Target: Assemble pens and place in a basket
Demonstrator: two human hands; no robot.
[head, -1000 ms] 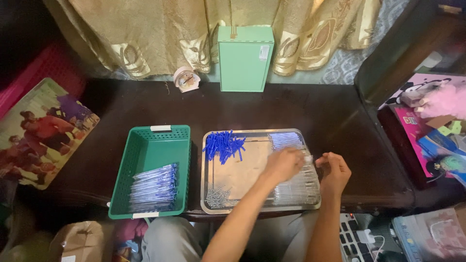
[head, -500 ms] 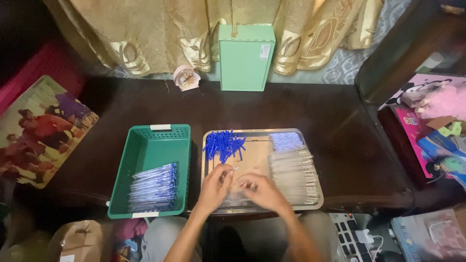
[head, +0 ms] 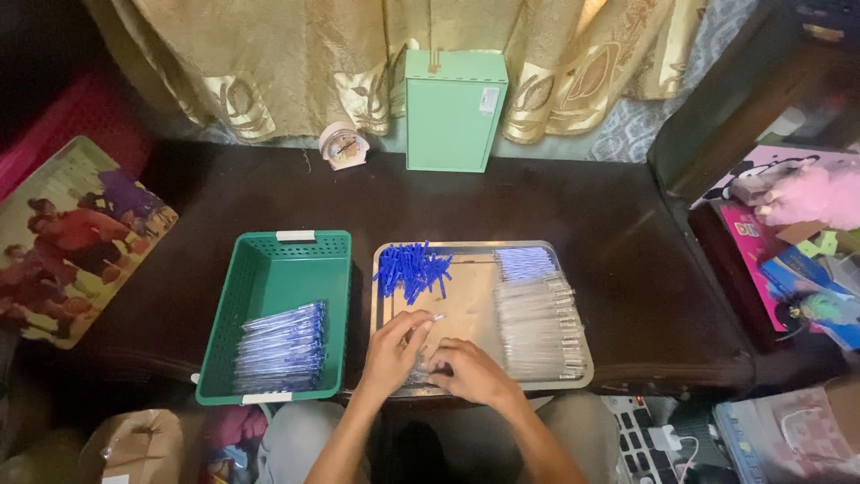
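A metal tray [head: 573, 381] lies on the dark table and holds a heap of blue pen caps [head: 412, 269], a row of clear pen barrels [head: 540, 324] and a small bunch of blue-tipped refills [head: 524, 263]. Both hands rest over the tray's near left corner. My left hand [head: 394, 351] pinches a thin clear pen part whose tip pokes out toward the caps. My right hand [head: 473, 371] sits beside it, fingers curled on a small clear piece I cannot make out. Left of the tray, a green plastic basket [head: 269, 278] holds a stack of finished blue pens [head: 281, 347].
A green box [head: 452, 109] and a small round clock [head: 342, 148] stand at the table's back edge before gold curtains. A picture board [head: 72, 237] leans at left. Boxes and toys [head: 793, 242] crowd the right side, with a keyboard [head: 640, 430] below.
Both hands moved from the tray's right side, over the clear barrels, to its near left corner. They now work close together on a clear part.
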